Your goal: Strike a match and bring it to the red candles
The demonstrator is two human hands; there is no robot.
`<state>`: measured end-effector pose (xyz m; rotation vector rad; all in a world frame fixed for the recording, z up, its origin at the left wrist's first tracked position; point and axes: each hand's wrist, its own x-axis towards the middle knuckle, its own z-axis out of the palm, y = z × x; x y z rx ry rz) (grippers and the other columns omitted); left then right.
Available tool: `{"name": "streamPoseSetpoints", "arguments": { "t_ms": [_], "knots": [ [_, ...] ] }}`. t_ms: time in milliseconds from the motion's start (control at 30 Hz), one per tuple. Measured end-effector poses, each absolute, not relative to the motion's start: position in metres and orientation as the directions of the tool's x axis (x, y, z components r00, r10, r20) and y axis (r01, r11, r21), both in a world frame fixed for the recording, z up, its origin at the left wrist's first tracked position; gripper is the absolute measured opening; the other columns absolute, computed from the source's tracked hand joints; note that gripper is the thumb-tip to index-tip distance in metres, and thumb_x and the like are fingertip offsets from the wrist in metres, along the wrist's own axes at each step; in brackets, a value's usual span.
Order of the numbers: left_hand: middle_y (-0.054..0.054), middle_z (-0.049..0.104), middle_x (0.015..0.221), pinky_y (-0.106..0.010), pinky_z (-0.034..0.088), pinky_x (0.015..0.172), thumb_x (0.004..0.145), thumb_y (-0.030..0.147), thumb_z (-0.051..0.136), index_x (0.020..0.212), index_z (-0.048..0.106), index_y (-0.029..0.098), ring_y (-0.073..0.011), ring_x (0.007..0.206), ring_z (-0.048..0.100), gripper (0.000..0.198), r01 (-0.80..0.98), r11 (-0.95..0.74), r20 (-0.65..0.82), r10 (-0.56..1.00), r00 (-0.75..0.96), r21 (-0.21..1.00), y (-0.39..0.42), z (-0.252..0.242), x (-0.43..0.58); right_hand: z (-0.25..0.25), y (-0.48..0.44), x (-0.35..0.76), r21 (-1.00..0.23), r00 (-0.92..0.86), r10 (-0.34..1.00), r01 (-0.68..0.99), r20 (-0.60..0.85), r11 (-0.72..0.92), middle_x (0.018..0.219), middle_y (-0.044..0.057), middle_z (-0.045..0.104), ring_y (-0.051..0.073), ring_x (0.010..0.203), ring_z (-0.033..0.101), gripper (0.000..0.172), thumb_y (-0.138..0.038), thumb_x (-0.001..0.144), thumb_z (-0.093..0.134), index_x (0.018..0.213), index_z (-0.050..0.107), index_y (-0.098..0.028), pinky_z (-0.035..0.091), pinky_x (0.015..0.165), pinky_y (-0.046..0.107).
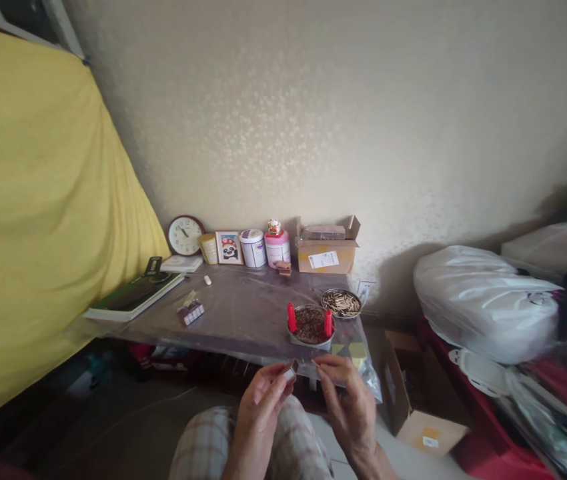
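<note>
My left hand point(262, 403) grips a small matchbox point(291, 371) between thumb and fingers, above my knees. Close to its right, my right hand point(347, 397) pinches a thin matchstick point(316, 362), its tip pointing toward the box without visibly touching it. Just beyond both hands, a round tin point(309, 337) of brown grains stands at the table's front, with a red candle point(291, 318) on its left and another red candle point(328, 324) on its right. Behind it to the right, a second tin point(342, 313) is full of loose matchsticks.
On the table point(243, 307) lie stacked small boxes point(191, 312), a white piece point(207, 280) and a large book point(138, 297). Along the wall stand a clock point(186, 235), a picture frame point(229, 248), canisters point(253, 249) and a cardboard box point(326, 257). White bags point(483, 300) sit at right.
</note>
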<state>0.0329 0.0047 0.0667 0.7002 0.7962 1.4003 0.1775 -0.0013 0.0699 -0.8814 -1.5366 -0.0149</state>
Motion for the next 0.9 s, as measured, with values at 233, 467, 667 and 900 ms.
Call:
{"name": "streamPoseSetpoints", "arguments": {
  "t_ms": [233, 467, 667, 900],
  "knots": [
    [-0.006, 0.075, 0.087, -0.03, 0.049, 0.085, 0.07, 0.036, 0.076, 0.087, 0.073, 0.017, -0.0189, 0.088, 0.066, 0.025, -0.562, 0.035, -0.044, 0.999, -0.002, 0.827, 0.001, 0.074, 0.035, 0.043, 0.025, 0.189, -0.417, -0.035, 0.552, 0.617, 0.833, 0.668, 0.088, 0.002, 0.073, 0.017, 0.077, 0.069, 0.015, -0.015, 0.088, 0.054, 0.092, 0.064, -0.026, 0.056, 0.069, 0.027],
    [-0.007, 0.076, 0.085, -0.03, 0.05, 0.085, 0.069, 0.038, 0.078, 0.087, 0.074, 0.016, -0.0177, 0.084, 0.068, 0.028, -0.545, 0.095, -0.125, 0.992, -0.018, 0.833, 0.0, 0.06, 0.027, 0.031, 0.044, 0.223, -0.738, 0.423, 0.622, 0.523, 0.659, 0.426, 0.083, 0.003, 0.068, 0.019, 0.08, 0.064, 0.016, -0.034, 0.088, 0.057, 0.081, 0.063, -0.021, 0.052, 0.075, 0.032],
    [-0.009, 0.078, 0.089, -0.032, 0.053, 0.084, 0.06, 0.038, 0.085, 0.081, 0.074, 0.017, -0.0197, 0.084, 0.07, 0.032, -0.581, 0.14, -0.188, 0.982, -0.024, 0.802, 0.001, 0.051, 0.019, 0.053, 0.036, 0.235, -0.85, 0.571, 0.63, 0.343, 0.527, 0.4, 0.078, 0.001, 0.062, 0.018, 0.075, 0.058, 0.021, -0.041, 0.083, 0.063, 0.078, 0.064, -0.021, 0.047, 0.071, 0.03],
    [-0.009, 0.079, 0.089, -0.033, 0.055, 0.083, 0.056, 0.038, 0.087, 0.079, 0.075, 0.017, -0.0214, 0.083, 0.071, 0.033, -0.577, 0.183, -0.241, 0.97, -0.026, 0.796, -0.006, 0.052, 0.013, 0.052, 0.04, 0.246, -0.901, 0.614, 0.664, 0.22, 0.426, 0.374, 0.077, 0.001, 0.062, 0.018, 0.075, 0.057, 0.026, -0.045, 0.08, 0.066, 0.078, 0.065, -0.019, 0.044, 0.067, 0.029]
  ]
}}
